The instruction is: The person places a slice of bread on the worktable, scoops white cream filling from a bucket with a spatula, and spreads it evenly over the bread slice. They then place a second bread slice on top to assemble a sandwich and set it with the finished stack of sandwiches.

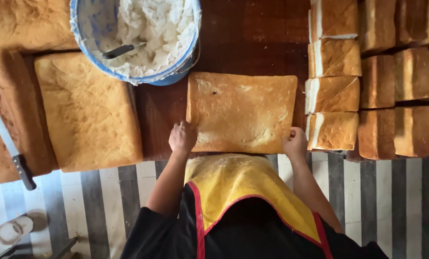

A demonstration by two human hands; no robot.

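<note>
Sponge slab [241,111], a flat golden rectangle, lies on the dark wooden counter [252,43] straight ahead of the person, its long axis running left to right. Both hands reach it equally: the left hand [182,137] rests curled on the near left corner, the right hand [296,143] grips the near right corner (fingers bent over the edge). A bucket of white cream [136,36] stands just beyond.
</note>
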